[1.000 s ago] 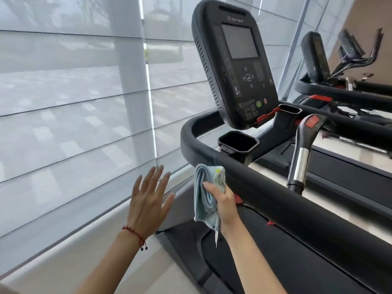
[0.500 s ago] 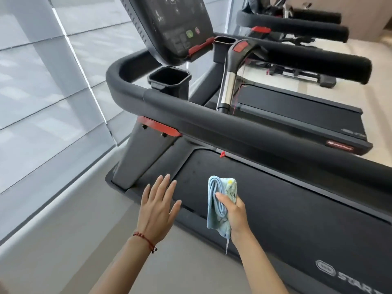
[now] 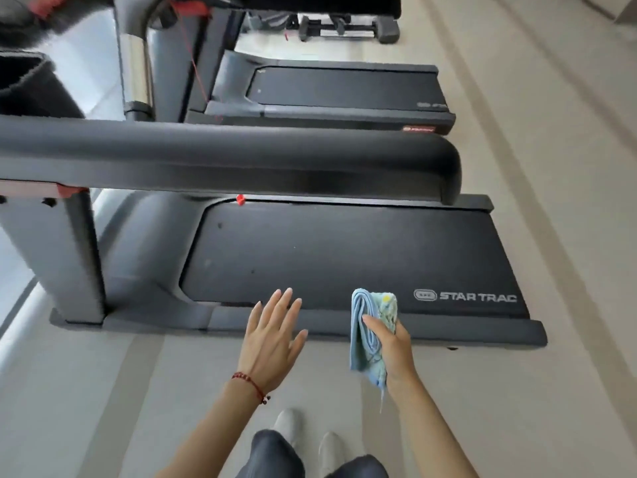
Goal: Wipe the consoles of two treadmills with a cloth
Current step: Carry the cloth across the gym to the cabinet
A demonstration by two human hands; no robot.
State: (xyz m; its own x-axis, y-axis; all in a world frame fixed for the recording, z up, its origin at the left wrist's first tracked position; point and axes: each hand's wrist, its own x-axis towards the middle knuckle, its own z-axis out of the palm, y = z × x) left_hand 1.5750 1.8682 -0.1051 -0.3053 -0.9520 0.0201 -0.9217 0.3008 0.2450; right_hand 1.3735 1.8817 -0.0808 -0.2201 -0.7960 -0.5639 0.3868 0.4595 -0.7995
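- I'm looking straight down: right hand [image 3: 391, 346] has its grip pinched around the folded blue cloth [image 3: 370, 334], fingers wrapped over the bundle.
- The cloth stands upright in that grip, its top poking above the fingers and a loose corner dangling below the wrist.
- Left hand [image 3: 272, 336] is empty, grip spread flat, fingers fanned, palm down, just beside the cloth but not touching it.
- A red bracelet [image 3: 250, 384] sits on the left wrist.
- Both hands hover over the near edge of the nearest treadmill [image 3: 344, 257]; I read "STAR TRAC" [image 3: 477, 297] on its deck, right of the cloth.
- A thick black handrail [image 3: 241, 157] crosses the view above the belt, well apart from the cloth.
- The second treadmill [image 3: 344, 86] lies beyond it, further from me.
- Neither console is visible from here; the top of the view is blurred.
- My pale shoes [image 3: 293, 426] stand on the beige floor [image 3: 551, 374], short of the deck.
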